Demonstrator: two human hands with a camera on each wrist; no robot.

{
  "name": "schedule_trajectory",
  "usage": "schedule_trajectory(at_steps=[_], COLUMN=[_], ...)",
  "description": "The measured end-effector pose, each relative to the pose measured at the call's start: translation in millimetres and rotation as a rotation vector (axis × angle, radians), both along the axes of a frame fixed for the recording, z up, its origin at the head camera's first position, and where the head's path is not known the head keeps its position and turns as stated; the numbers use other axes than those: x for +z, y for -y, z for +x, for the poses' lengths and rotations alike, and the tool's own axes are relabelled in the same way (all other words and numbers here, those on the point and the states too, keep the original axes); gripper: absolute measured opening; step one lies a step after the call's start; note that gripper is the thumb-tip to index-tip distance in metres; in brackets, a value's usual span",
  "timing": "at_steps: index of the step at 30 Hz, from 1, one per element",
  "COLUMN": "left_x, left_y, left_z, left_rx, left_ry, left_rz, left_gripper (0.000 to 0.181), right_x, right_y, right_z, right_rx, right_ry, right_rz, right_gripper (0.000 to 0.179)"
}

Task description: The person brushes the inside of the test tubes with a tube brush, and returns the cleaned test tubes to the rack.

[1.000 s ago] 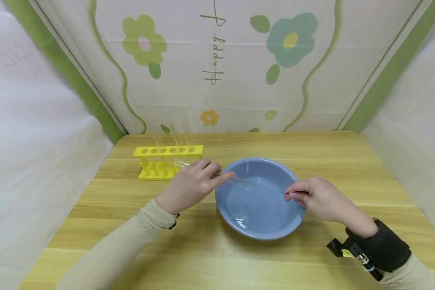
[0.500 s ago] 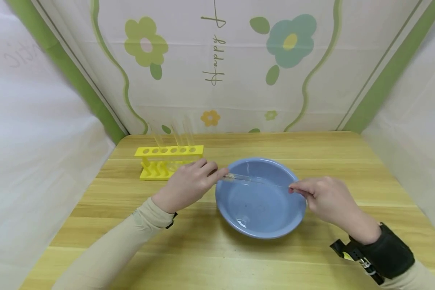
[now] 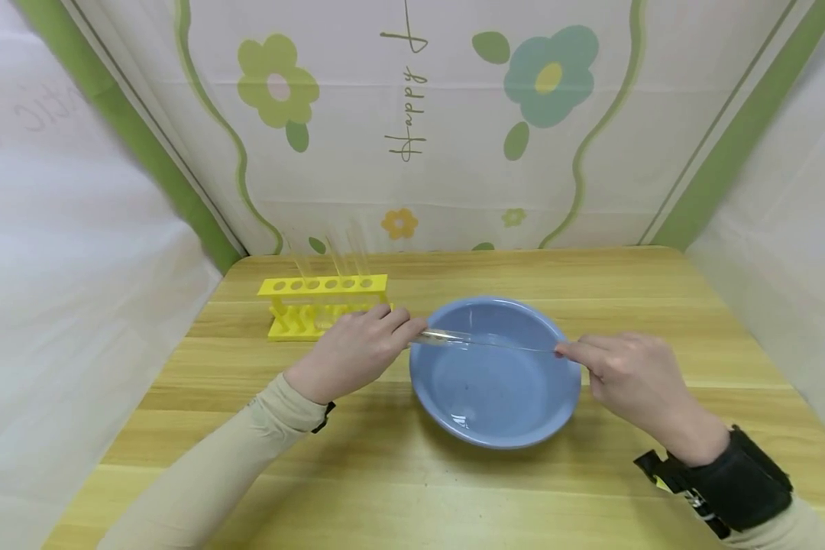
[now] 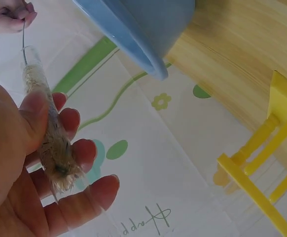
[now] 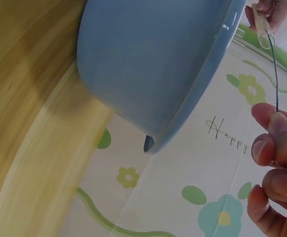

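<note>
Rack [image 3: 323, 286]: at the basin's [image 3: 496, 441] ten o'clock.
Left hand [image 3: 364, 344]: fingers clamped round the tube [image 3: 445, 337], above the basin's ten-o'clock rim.
Brush [image 4: 58, 155]: inside the tube, perhaps nearer its mouth than a second ago, glass blurring it; suggests an outward scrubbing stroke.
Right hand [image 3: 629, 374]: fingers pinching the wire [image 5: 275, 79] near three o'clock, slightly farther out.

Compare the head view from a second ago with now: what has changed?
The right hand has moved right, drawing the brush outward: its bristles now show past the left hand, nearer the mouth of the tube. The left hand has eased slightly left. Both hands keep their holds; the basin and rack stay put.
</note>
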State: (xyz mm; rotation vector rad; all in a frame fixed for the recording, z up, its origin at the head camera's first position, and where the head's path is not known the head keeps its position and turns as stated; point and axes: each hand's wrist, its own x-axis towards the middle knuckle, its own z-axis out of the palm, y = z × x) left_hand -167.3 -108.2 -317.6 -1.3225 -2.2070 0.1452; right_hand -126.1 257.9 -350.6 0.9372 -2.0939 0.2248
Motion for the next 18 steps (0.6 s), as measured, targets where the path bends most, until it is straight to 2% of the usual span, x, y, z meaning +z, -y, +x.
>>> schedule_trajectory(at_steps=[6,13,18], left_x=[0.6,1.9,2.6], left_y=[1.5,3.3,4.1], left_z=[0.5,1.3,1.6], left_rx=[0.012,0.006,0.0], left_ry=[0.031,0.027,0.041], left_rz=[-0.018,-0.022,-0.016], left_gripper=[0.028,0.026,0.027], right_x=[1.5,3.1,4.3], right_y=[-2.7,-5.1,-6.3], right_z=[3.1,3.0,3.2], right_rx=[-0.009,-0.011,-0.011], right_ry=[-0.019,-0.1,-0.115], right_rz=[0.011,-0.003,-0.001], right_gripper=[0.047,0.047,0.046])
